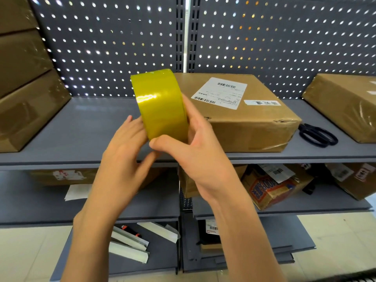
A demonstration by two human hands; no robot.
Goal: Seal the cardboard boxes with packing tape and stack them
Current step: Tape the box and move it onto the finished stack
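A yellow roll of packing tape (160,104) is held up in front of the shelf, its broad band facing me. My right hand (195,147) grips it from the right, thumb curled under its lower edge. My left hand (124,147) touches the roll's left side with its fingers, thumb under the bottom. Behind the roll a flat cardboard box (248,119) with a white shipping label lies on the grey shelf (85,127).
Black scissors (317,135) lie on the shelf right of the box. A taped box (345,102) sits at the far right, and stacked boxes (26,88) stand at the left. Lower shelves hold more parcels (276,186). A pegboard wall (122,41) backs the shelf.
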